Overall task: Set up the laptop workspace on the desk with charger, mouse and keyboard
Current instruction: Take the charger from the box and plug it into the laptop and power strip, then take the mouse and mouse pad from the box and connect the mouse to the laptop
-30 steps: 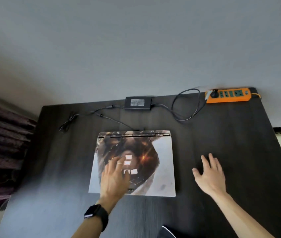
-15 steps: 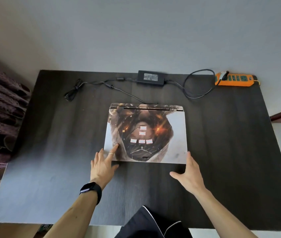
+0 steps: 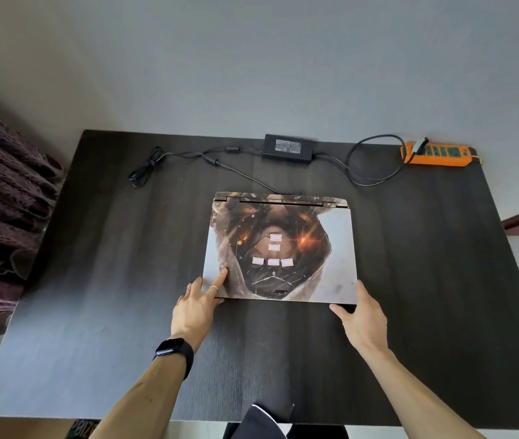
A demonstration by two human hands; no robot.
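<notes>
A closed laptop [image 3: 283,248] with a printed skin lies flat in the middle of the dark desk [image 3: 93,280]. My left hand [image 3: 196,307] sits at its front left corner, one straight finger lying on the lid. My right hand [image 3: 361,315] touches the front right corner with straight fingers. Behind the laptop lies the black charger brick [image 3: 288,148]. One cable [image 3: 375,172] loops from it to the orange power strip [image 3: 435,153]; the other cable [image 3: 188,158] runs left to a coiled end and back to the laptop's rear. No mouse or keyboard is in view.
A dark purple textured fabric [image 3: 1,201] hangs at the desk's left edge. The grey wall stands right behind the desk. A dark garment with a white edge [image 3: 261,419] shows at the near edge between my arms.
My left hand slid off the lid's middle back to the front left corner. My right hand moved from the desk beside the laptop to its front right corner. The camera view shifted.
</notes>
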